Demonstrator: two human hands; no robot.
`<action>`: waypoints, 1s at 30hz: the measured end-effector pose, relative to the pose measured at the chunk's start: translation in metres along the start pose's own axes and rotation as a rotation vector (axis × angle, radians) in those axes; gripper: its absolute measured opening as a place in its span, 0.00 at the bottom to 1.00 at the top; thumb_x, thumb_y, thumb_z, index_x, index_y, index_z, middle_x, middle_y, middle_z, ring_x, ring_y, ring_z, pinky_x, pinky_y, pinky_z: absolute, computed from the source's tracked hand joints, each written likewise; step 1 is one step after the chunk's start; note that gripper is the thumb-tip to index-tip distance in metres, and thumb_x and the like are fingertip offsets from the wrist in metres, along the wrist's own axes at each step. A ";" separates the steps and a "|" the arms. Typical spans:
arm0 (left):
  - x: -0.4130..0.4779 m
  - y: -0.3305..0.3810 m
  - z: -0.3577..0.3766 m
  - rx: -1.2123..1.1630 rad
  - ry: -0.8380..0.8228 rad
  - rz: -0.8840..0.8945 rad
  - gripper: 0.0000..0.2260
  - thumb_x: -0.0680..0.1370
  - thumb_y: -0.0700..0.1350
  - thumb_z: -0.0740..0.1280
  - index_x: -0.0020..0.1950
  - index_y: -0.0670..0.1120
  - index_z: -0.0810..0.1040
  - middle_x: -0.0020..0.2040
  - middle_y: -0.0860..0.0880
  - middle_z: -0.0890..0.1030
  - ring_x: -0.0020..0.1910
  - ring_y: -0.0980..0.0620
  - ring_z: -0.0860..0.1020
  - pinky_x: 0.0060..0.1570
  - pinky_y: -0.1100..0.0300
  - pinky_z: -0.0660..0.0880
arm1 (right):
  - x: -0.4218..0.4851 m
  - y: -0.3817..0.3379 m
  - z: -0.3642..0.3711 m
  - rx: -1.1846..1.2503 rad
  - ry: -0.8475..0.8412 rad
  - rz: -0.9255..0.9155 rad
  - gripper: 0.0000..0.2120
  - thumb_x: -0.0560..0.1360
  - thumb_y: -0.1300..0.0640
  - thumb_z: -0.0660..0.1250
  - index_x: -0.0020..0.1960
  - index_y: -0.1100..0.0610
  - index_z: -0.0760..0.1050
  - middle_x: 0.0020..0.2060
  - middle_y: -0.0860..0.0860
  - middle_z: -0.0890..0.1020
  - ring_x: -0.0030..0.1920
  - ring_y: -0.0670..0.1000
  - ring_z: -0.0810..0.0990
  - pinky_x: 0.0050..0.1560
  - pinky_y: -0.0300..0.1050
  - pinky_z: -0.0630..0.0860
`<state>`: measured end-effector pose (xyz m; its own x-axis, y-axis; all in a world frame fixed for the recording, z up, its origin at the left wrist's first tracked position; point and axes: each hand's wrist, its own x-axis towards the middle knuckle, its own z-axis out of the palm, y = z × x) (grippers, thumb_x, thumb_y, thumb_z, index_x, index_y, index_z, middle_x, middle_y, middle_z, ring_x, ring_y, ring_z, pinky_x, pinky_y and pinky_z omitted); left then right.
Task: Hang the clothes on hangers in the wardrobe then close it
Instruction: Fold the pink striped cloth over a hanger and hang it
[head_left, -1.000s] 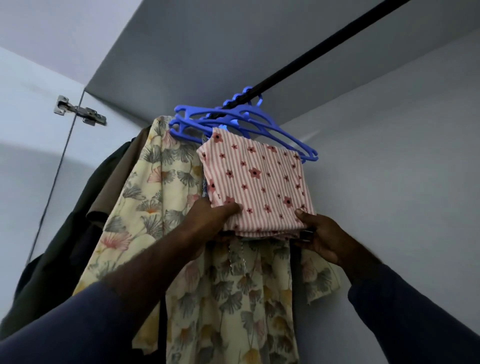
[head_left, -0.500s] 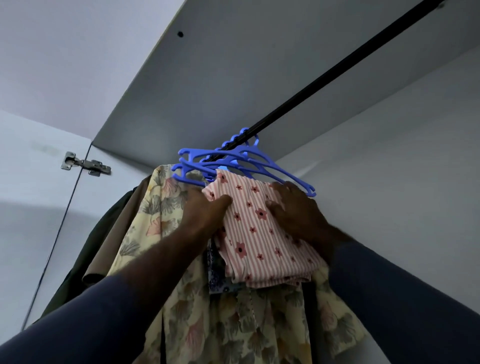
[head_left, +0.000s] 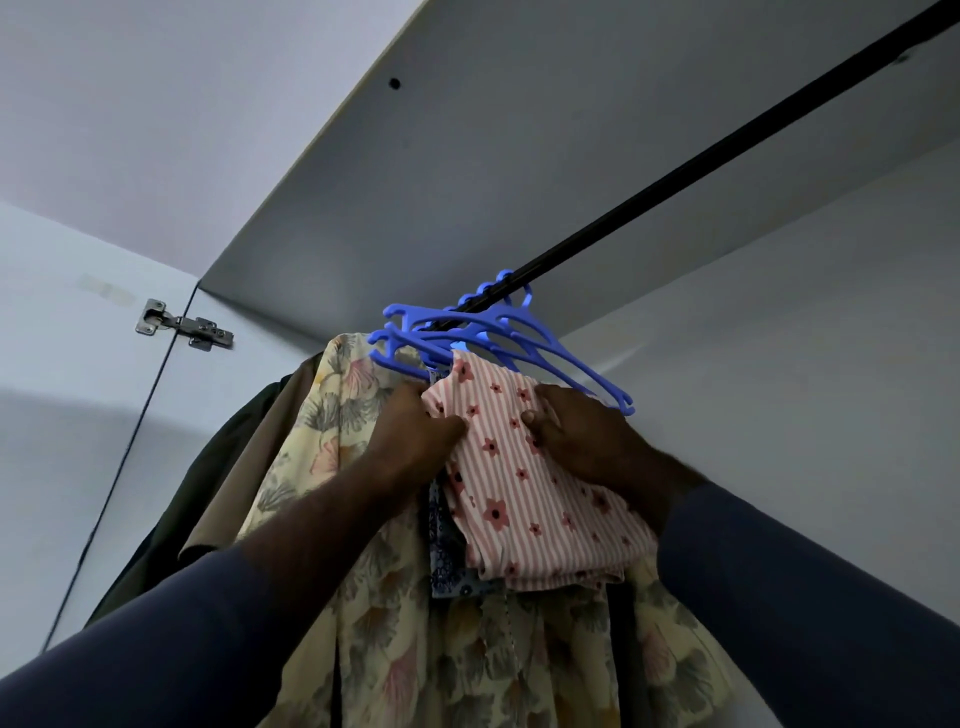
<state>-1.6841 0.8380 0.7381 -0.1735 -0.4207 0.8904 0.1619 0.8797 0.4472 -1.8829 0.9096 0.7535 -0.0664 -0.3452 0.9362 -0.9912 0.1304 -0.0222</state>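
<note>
Now up at top fold of striped cloth (head_left: 519, 493), off the bottom hem: gripping it with left hand (head_left: 415, 431) at 9 o'clock, right hand (head_left: 571, 436) at 3, both curled tight. Hanging off blue hangers (head_left: 519, 338) at 12, under rail (head_left: 727, 166). Probably seating it; closing wardrobe (head_left: 467, 156) pending

Black wardrobe rail (head_left: 675, 171), running diagonally. Blue plastic hangers (head_left: 498, 338), bunched on the rail's lower end. Pink striped flowered garment (head_left: 524, 499), draped just below the rail, gripped near its top by left hand (head_left: 415, 431) and right hand (head_left: 576, 436). Yellow floral garment (head_left: 332, 415) and dark olive garment (head_left: 208, 467), hanging below the rail, leftward. Metal hinge (head_left: 182, 325), well left of the rail.
</note>
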 end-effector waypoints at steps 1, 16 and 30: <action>-0.005 -0.002 -0.001 0.000 0.002 -0.007 0.16 0.75 0.38 0.70 0.58 0.47 0.68 0.57 0.44 0.78 0.53 0.44 0.80 0.53 0.43 0.80 | -0.006 -0.002 0.001 -0.017 -0.015 -0.006 0.30 0.79 0.34 0.48 0.71 0.51 0.68 0.67 0.52 0.76 0.67 0.56 0.74 0.67 0.60 0.69; -0.097 -0.034 -0.003 0.013 -0.204 -0.211 0.18 0.76 0.35 0.69 0.61 0.45 0.66 0.44 0.38 0.83 0.37 0.42 0.84 0.35 0.52 0.82 | -0.134 -0.045 0.035 -0.007 -0.037 -0.095 0.26 0.77 0.41 0.54 0.70 0.52 0.68 0.63 0.54 0.74 0.59 0.59 0.76 0.56 0.59 0.74; -0.145 -0.074 -0.051 0.242 -0.581 0.000 0.11 0.78 0.43 0.68 0.42 0.36 0.78 0.38 0.39 0.83 0.35 0.46 0.83 0.35 0.54 0.79 | -0.211 -0.103 0.024 -0.343 -0.111 0.009 0.16 0.81 0.47 0.60 0.63 0.55 0.72 0.57 0.55 0.75 0.54 0.58 0.76 0.50 0.53 0.71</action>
<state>-1.6218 0.8231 0.5805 -0.6840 -0.2911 0.6688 -0.0505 0.9336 0.3548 -1.7693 0.9469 0.5499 -0.1060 -0.4391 0.8922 -0.8958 0.4315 0.1060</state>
